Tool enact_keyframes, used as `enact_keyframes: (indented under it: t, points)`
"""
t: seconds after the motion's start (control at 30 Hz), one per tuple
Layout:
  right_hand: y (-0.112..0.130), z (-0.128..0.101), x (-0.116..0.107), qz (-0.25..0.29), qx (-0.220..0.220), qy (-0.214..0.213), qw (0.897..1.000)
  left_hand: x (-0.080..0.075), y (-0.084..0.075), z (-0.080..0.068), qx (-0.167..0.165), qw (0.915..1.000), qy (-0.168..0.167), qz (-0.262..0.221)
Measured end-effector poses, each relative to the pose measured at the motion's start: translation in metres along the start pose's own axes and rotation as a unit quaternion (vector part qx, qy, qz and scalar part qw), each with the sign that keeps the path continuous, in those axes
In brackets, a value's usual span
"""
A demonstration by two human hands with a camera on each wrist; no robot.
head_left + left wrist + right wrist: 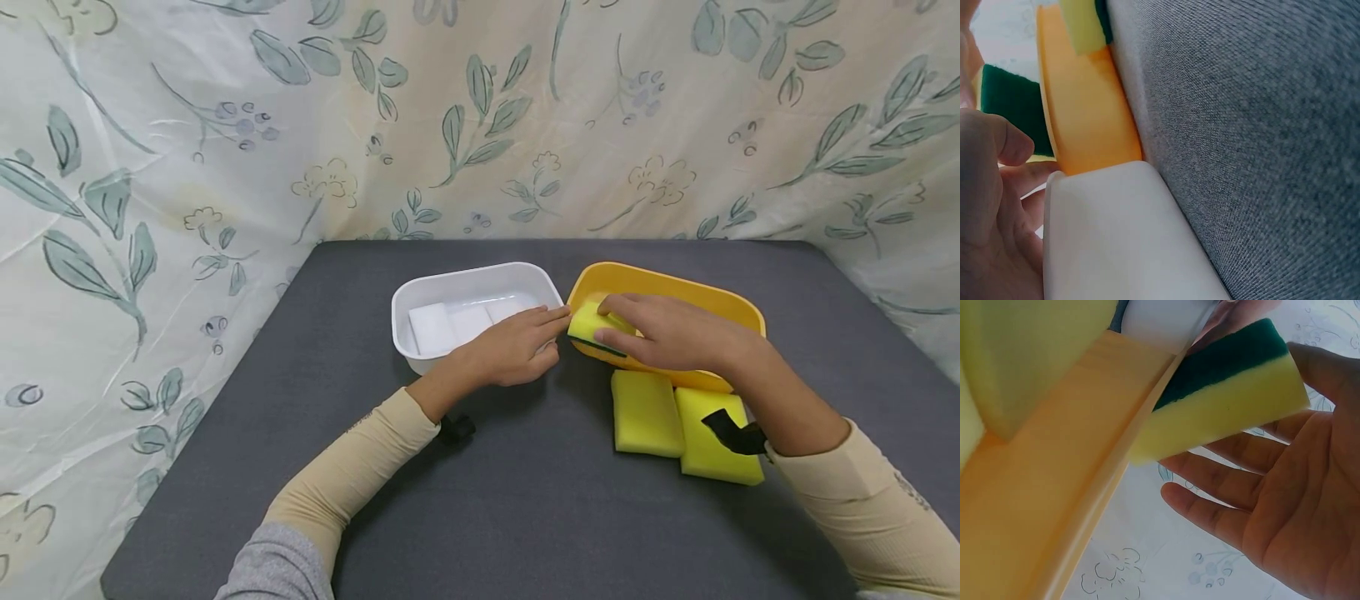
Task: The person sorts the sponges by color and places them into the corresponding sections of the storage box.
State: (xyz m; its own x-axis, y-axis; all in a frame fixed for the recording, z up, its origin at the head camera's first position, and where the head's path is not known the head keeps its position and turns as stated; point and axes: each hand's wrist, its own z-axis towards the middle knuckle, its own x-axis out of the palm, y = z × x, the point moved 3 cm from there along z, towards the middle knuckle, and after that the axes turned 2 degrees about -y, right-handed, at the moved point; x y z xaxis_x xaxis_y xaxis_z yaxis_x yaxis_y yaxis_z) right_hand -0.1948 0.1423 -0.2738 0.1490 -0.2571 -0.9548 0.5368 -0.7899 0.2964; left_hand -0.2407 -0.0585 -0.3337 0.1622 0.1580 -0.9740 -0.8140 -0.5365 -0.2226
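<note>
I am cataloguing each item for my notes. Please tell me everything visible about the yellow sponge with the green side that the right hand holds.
The yellow foam sponge with a dark green scouring layer is a rectangular block, and it looks soft and porous. The right hand grips it, tilted, at the near left rim of the yellow plastic tub. In the head view the yellow side faces up and the green layer faces down. The left hand's fingers reach up to it.
</note>
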Motion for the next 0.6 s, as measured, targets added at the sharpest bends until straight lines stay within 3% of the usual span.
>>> enact_keyframes:
  t: [0.6]
  points:
    - [-0.0084,0.0019,0.0021,0.004,0.011,0.004,1.0,0.0005,-0.0031,-0.0019,-0.013,0.9999,0.001,0.007]
